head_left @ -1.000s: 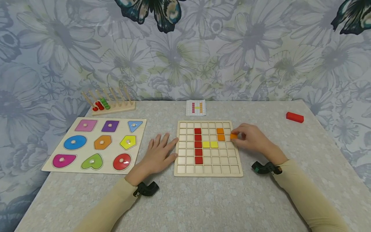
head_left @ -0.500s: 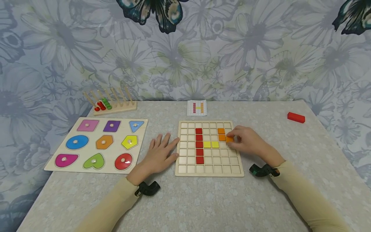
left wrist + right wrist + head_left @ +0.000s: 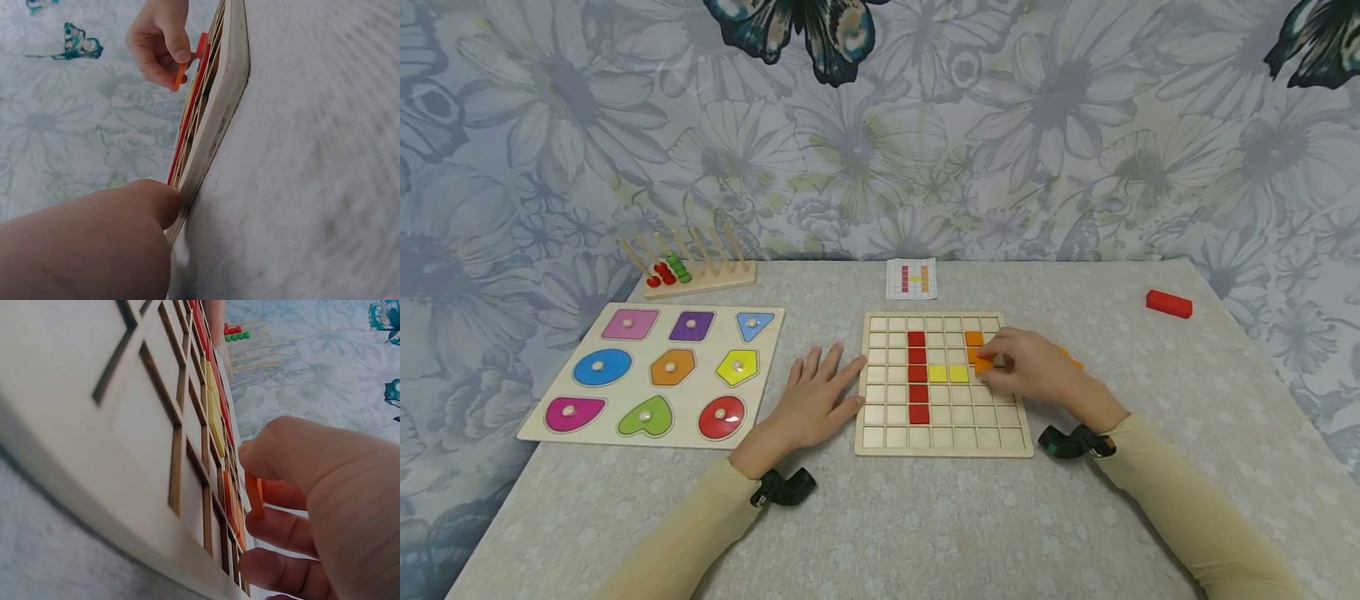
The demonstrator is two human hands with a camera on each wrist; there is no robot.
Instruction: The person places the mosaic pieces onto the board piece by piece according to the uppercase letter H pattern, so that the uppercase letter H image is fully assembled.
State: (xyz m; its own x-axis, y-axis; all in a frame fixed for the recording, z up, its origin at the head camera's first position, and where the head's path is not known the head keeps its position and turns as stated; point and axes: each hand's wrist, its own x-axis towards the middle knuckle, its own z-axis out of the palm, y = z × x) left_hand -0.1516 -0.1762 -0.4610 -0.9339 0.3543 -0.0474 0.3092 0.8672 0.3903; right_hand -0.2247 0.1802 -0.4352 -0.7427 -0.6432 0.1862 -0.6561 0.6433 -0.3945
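Note:
A wooden grid board [image 3: 891, 437] lies on the table, holding a column of red tiles [image 3: 917, 393], two yellow tiles [image 3: 948, 373] and two orange tiles [image 3: 973, 339]. Between thumb and fingers, my right hand [image 3: 1028, 368] pinches another orange tile [image 3: 254, 495]. In the right wrist view that tile is tilted and just off the grid; from the head it appears at the lower placed orange tile, beside the yellow row. My left hand [image 3: 811, 408] lies with fingers spread on the table, thumb and index finger at the board's left edge.
A pattern card [image 3: 912, 279] lies behind the board. More orange pieces [image 3: 1070, 358] show partly behind my right hand, and a red block [image 3: 1168, 304] lies far right. At left are a knobbed shape puzzle [image 3: 685, 425] and a peg stand with beads [image 3: 703, 279].
My right hand has carried the orange tile left, from the board's right edge in over the grid. More orange pieces now show behind that hand. My left hand has stayed in place.

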